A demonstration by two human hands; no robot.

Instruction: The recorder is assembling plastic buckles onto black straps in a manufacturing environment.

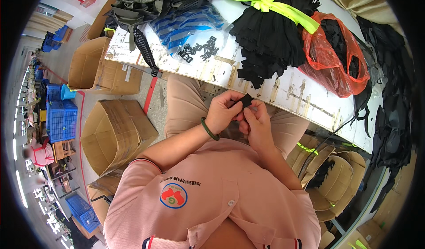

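Observation:
Just off the near edge of the white table (212,74), my hands meet in front of my body. My left hand (223,112), with a dark green bangle at its wrist, pinches a short black fabric strip (245,100). The fingers of my right hand (258,121) close on the strip's lower part; whether a small buckle is there too is hidden. Beyond them lies a thick bundle of black strips (263,38), tied with a neon yellow band (276,10). Several small black plastic buckles (208,49) are heaped beside a clear bag with blue stripes (188,25).
A red plastic bag (314,49) holding black material stands on the table's right. Dark garments or bags (146,5) cover the far left. Cardboard boxes (117,136) line the floor at my left; another box (345,178) sits at my right under hanging black fabric (392,125).

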